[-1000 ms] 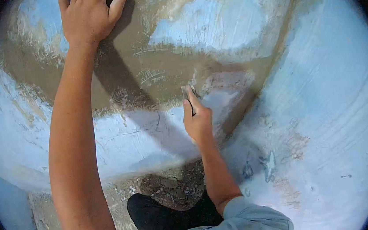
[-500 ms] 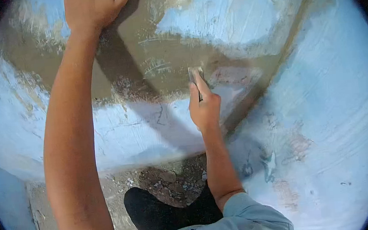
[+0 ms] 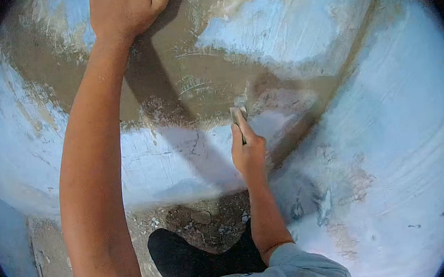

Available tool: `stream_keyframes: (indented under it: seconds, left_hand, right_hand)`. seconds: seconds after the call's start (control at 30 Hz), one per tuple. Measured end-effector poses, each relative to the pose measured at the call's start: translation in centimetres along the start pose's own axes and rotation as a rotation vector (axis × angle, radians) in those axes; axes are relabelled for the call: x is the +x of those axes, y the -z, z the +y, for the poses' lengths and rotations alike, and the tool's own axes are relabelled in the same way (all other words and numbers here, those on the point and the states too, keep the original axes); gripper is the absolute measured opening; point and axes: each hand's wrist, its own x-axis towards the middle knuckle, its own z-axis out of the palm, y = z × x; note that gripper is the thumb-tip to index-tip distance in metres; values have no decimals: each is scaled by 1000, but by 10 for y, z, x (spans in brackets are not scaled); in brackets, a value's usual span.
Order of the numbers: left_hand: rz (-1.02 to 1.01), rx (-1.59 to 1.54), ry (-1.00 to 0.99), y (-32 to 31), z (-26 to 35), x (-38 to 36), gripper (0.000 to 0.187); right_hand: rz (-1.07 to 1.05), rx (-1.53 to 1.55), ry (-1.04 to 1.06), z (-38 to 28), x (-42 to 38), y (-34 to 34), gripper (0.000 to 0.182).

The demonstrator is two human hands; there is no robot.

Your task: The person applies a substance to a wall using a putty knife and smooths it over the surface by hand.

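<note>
My right hand (image 3: 248,149) is closed round a small flat scraper (image 3: 238,116), the index finger stretched along it. Its blade end meets the lower edge of a wet-looking grey-brown patch (image 3: 211,78) on the pale blue wall (image 3: 167,157). My left hand (image 3: 123,12) is higher up at the top edge of the view, over the patch. Its thumb stands apart and nothing shows in it; the other fingertips are cut off by the frame.
A corner line (image 3: 354,45) runs down the right, where a second pale wall (image 3: 393,138) with chipped spots begins. Below, the dirt floor (image 3: 203,218) is strewn with small rubble. My dark-trousered knee (image 3: 168,250) is close to the wall's foot.
My right hand has drawn the scraper downward, from within the grey-brown patch to its lower edge. The view has shifted slightly; my left hand stays near the top.
</note>
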Motion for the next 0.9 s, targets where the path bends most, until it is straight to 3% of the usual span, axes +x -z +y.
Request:
stream_keyframes:
  seconds: [0.13, 0.2, 0.37, 0.43, 0.53, 0.6, 0.7, 0.83, 0.9]
  left_hand:
    - [-25, 25, 20, 4, 4, 0, 58]
    - [-18, 25, 15, 3, 3, 1, 58]
    - [-15, 26, 18, 2, 2, 1, 59]
    - [-22, 26, 25, 3, 5, 1, 58]
    - [-25, 34, 9, 4, 3, 2, 58]
    - [-1, 34, 13, 0, 5, 2, 58]
    - [-35, 24, 14, 6, 5, 4, 58]
    - [-35, 5, 17, 8, 7, 4, 57]
    - [-36, 2, 14, 7, 7, 4, 57]
  right_hand:
    - [88, 51, 107, -8, 36, -7, 41]
    - [-32, 23, -28, -11, 25, 4, 42]
    - [-116, 29, -109, -17, 3, 8, 43]
    - [87, 91, 160, -12, 33, -5, 43]
    - [113, 45, 197, -13, 35, 0, 43]
    - [-91, -38, -64, -14, 9, 13, 44]
    - [-86, 145, -117, -23, 18, 8, 40]
    - [123, 204, 171, -25, 58, -2, 39]
    - [129, 158, 168, -25, 50, 3, 40]
